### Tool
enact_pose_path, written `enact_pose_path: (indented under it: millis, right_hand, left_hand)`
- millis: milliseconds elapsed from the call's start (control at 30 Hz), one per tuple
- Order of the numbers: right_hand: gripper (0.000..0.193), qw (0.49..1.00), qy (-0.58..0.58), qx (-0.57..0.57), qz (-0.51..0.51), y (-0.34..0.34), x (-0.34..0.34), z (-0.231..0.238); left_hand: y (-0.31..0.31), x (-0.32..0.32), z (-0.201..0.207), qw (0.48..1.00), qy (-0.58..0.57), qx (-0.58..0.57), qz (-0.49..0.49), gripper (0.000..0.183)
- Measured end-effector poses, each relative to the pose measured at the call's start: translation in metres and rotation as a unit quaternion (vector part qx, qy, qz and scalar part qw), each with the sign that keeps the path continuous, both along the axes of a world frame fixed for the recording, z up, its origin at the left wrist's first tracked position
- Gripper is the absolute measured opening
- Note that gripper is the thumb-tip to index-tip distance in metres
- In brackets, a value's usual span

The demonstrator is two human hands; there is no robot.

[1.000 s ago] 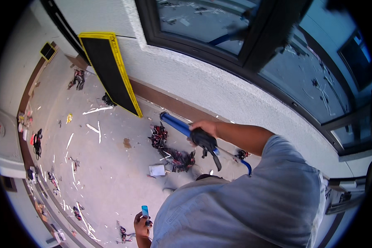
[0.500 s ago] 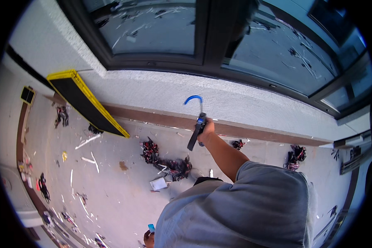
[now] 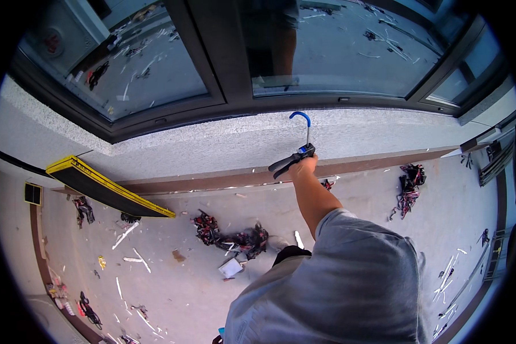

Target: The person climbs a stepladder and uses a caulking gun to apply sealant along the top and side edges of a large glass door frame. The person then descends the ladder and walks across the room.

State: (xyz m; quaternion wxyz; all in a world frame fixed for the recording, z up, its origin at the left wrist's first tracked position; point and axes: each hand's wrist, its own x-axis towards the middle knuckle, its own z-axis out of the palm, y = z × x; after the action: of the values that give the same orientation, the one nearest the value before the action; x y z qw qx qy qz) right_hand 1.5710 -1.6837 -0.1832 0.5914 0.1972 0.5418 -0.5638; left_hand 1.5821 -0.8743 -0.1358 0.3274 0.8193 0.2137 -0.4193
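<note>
My right hand is stretched out toward the wall under the window, its fingers wrapped round a black pistol-grip tool. A thin metal rod rises from the tool and ends in a curved blue hook, close below the window frame. What the tool is for does not show. At the lower edge, only a sliver of my left hand is visible, beside a small teal object; most of both is cut off.
A yellow-edged black panel leans at the wall on the left. Tangled dark and red bundles lie on the floor below my arm, with a white box beside them. Another bundle lies to the right. White strips are scattered about.
The view has shifted, and more of the window shows. My right hand has swung the tool to the right and its grip lies flatter. My left hand has mostly left the picture.
</note>
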Motion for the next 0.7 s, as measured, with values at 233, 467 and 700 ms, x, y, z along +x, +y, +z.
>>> enact_pose_path:
  millis: [233,467,700]
  right_hand:
    - [0.035,0.999,-0.021,0.007,0.026,-0.001,0.015,0.002]
    - [0.031,0.996,-0.056,-0.015,0.068,0.017,0.044,-0.027]
    - [0.031,0.988,-0.032,-0.048,0.147,-0.007,0.045,-0.044]
  left_hand:
    - [-0.002,-0.003,0.017,1.000,-0.011,0.023,-0.014,0.050]
    - [-0.007,-0.006,0.026,0.998,-0.027,0.041,-0.030,0.048]
    - [-0.012,-0.033,0.033,0.996,-0.044,0.067,-0.034,0.046]
